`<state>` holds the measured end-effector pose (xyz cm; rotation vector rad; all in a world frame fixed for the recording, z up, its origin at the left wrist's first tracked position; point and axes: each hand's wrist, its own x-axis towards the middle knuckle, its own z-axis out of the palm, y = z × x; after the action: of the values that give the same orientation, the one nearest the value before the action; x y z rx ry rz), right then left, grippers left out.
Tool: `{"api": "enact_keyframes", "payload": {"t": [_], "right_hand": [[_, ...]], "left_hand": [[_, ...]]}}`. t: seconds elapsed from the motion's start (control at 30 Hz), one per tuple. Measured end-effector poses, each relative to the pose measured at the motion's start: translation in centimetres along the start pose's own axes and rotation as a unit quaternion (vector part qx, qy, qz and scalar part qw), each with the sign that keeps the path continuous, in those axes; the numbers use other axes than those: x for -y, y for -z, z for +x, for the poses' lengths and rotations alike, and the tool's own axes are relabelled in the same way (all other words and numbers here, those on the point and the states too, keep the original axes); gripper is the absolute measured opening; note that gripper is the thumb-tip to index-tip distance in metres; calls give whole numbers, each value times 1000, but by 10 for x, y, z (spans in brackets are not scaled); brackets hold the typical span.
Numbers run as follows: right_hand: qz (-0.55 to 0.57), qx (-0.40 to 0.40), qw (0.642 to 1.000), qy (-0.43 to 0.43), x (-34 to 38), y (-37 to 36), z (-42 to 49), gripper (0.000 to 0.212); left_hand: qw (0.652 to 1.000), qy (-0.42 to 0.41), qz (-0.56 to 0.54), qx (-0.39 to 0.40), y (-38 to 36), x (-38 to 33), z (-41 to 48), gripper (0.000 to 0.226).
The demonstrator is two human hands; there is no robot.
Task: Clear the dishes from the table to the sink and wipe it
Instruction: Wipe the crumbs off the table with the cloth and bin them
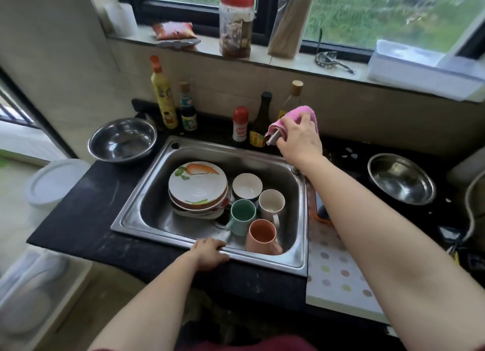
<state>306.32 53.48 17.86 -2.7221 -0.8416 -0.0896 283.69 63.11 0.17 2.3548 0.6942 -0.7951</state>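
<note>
Now right hand [299,138] pinches pink cloth [301,112]; left hand [210,253] holds sink [265,262] rim.

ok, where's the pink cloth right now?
Head view: the pink cloth is gripped in the right hand above the back right rim of the sink, just right of the dark sauce bottle.
</note>
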Motion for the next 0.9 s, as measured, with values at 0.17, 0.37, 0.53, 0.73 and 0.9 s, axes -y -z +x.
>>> {"api": "enact_keyframes", "payload": {"t": [0.17,0.37,0.53,0.73,0.9], "right_hand": [[-8,-34,999,4,3,1,4,30],[130,-105,986,12,10,-3,5,20],[254,-111,954,117,39,-19,-29,14],[320,85,935,128,98,-67,-61,23],[369,180,894,180,165,-90,-102,27]], "left_hand": [[1000,2,-10,-10,-4,-1,1,57],[1000,2,-21,-22,-6,-3,0,56],[966,32,-252,-37,0,-3,-8,47],[859,83,-470,-186,29,36,-51,17],[740,127,-606,-265,38,105,-105,23]]}}
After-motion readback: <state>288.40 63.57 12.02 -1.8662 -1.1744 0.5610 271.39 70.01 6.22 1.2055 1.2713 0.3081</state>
